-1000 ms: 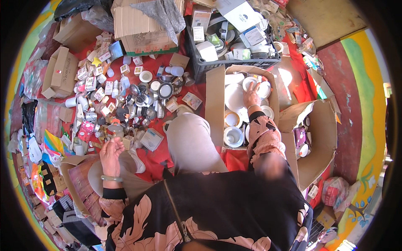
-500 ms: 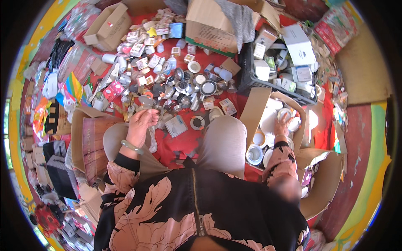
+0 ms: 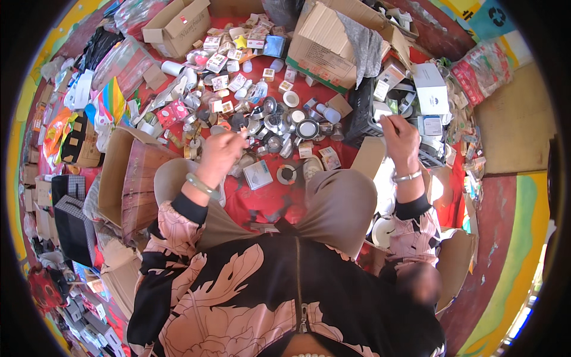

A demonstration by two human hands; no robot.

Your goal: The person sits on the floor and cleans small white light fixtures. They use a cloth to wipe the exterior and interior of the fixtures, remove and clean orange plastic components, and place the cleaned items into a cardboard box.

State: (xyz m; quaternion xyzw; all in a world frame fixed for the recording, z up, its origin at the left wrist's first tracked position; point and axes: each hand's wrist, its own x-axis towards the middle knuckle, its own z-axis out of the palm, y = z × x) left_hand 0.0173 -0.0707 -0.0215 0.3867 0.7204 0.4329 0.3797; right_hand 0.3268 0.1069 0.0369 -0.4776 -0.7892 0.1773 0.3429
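My left hand is raised over the near left edge of a pile of loose metal and white fittings, its fingers pinched together. Just past its fingertips shows a greyish round piece; I cannot tell if it is gripped. My right hand hangs above the near side of a black plastic crate, with curled, closed fingers beside a small white box. Whatever it may hold is hidden. Below its wrist, a carton of white round parts is partly covered by my forearm.
An open carton stands by my left knee, another by my right elbow. Large cardboard boxes sit at the far side. A white flat box and a white ring lie on the red cloth between my legs.
My right hand has come up out of the carton of white parts and moved away from me to the crate. The left hand has shifted slightly right; the whole view has shifted too.
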